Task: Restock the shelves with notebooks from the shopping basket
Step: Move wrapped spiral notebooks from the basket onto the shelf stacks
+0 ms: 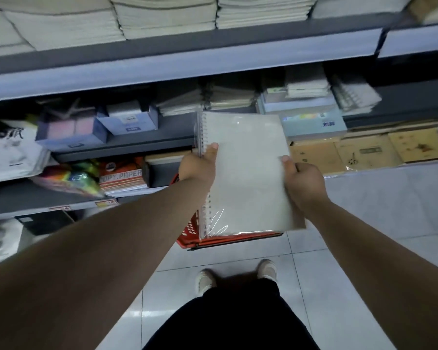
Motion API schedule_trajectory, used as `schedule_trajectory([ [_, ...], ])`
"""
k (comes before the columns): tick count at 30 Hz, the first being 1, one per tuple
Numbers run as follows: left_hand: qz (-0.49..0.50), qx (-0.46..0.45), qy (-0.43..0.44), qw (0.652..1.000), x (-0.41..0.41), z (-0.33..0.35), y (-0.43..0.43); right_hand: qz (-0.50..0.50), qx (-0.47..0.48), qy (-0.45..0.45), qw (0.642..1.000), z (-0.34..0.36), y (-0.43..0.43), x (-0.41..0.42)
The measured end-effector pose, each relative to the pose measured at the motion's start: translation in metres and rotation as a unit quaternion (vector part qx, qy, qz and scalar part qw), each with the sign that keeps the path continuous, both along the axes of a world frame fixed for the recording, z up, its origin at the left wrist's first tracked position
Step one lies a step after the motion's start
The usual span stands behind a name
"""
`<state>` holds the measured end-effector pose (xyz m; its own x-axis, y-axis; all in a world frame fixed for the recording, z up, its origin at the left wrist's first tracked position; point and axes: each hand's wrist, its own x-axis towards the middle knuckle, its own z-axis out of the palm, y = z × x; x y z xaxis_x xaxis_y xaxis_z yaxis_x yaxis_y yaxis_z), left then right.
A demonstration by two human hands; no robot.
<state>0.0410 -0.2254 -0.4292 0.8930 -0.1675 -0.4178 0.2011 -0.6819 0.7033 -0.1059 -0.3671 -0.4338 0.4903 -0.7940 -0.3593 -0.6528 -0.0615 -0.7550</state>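
- Fingers curled under and thumb laid flat on top: so our left hand gripped the notebook at its spiral-bound edge, about a third of the way down from the far end.
- The left thumb pressed on the pale cover just beside the wire coils. The other left fingers were hidden beneath the notebook, so we could not tell how they lay.
- Our right hand clamped the opposite long edge. Its thumb rested on the cover, and its fingers were bent round the edge and under.
- We held the notebook between both hands, in the air and roughly level, with the coils to our left. It was wrapped in clear plastic that glinted near the lower corner. We could not tell whether the wrap held one book or several.
- The red basket stood on the tiled floor directly under the notebook, which covered most of it, contents included.
- The shelves rose just beyond the basket.
- White paper stacks filled the top level, blurred.
- Spiral pads and boxed stationery sat on the middle level, past the notebook's far end.
- A copy-paper pack lay low on the left, and brown-covered books lay low on the right.
- Our shoes were planted on the tiles near the basket.
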Motion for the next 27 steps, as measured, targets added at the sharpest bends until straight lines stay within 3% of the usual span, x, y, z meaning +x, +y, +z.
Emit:
schedule_trajectory([
  [15,-0.044,-0.049,-0.08,0.995,-0.004,0.151,-0.026,-0.014,-0.093,-0.09,0.992,0.143,-0.022,-0.014],
  [27,-0.003,-0.168,-0.081,0.982,-0.021,0.225,-0.059,-0.022,-0.097,-0.14,0.985,0.218,-0.057,-0.029],
])
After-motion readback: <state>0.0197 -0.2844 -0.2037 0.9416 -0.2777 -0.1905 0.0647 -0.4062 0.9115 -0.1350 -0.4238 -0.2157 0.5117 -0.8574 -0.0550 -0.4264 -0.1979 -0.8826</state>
